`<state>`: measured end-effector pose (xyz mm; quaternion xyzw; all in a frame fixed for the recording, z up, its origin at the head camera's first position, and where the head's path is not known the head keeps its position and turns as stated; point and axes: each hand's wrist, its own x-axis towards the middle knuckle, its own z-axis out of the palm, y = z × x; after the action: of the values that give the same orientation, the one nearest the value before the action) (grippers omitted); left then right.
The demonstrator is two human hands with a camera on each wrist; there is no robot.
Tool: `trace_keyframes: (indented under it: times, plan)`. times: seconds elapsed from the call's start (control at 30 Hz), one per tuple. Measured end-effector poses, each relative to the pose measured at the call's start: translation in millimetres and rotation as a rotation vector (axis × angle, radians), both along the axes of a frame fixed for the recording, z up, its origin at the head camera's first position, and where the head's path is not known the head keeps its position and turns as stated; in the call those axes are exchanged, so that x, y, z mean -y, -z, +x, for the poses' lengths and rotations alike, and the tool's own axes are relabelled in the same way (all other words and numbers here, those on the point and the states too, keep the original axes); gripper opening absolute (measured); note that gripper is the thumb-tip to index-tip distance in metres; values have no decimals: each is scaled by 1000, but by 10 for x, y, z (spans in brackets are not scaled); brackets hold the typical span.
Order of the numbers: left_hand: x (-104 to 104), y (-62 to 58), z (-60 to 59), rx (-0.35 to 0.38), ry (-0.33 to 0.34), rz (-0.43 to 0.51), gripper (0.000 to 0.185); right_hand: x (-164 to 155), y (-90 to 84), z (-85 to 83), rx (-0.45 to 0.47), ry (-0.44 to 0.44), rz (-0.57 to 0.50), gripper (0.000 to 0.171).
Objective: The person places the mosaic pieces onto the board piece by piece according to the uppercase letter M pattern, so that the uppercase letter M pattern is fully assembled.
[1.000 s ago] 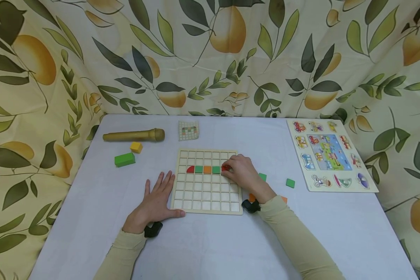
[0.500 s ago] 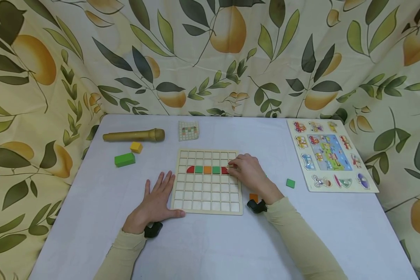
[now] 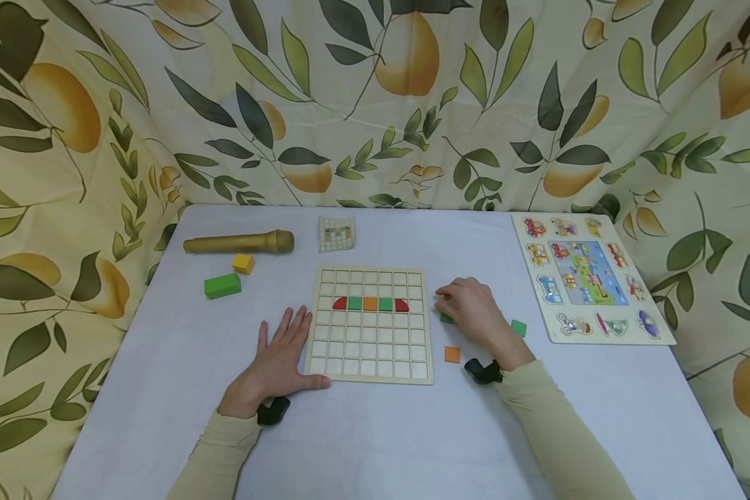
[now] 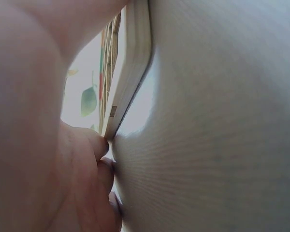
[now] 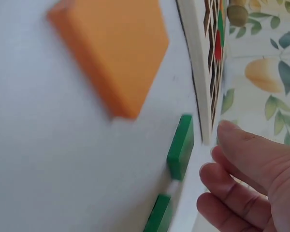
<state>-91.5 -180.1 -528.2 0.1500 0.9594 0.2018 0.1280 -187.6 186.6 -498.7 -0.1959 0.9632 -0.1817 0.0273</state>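
Observation:
A wooden grid board lies mid-table. Across one row sit a red quarter-round tile, a green tile, an orange tile, a second green tile and another red tile. My left hand rests spread on the cloth, fingertips and thumb at the board's left edge. To the board's right, my right hand hovers over a loose green tile, partly hiding it. In the right wrist view its fingers are loosely bent, holding nothing, with the loose green tile just beyond them.
A loose orange tile and a further green tile lie near my right hand. A picture puzzle is at the right. Behind the board are a small pattern card, a wooden microphone, a yellow cube and a green block.
My right hand has let go of the red tile at the row's right end and moved right, off the board, to the loose tiles. The left hand has stayed still.

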Motion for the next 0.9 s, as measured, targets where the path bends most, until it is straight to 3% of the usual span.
trace_keyframes:
  times: [0.53, 0.9]
  plan:
    - [8, 10, 3, 0, 1, 6, 129, -178, 38, 137, 68, 39, -31, 33]
    - [8, -3, 5, -4, 1, 25, 128, -180, 64, 179, 42, 20, -24, 30]
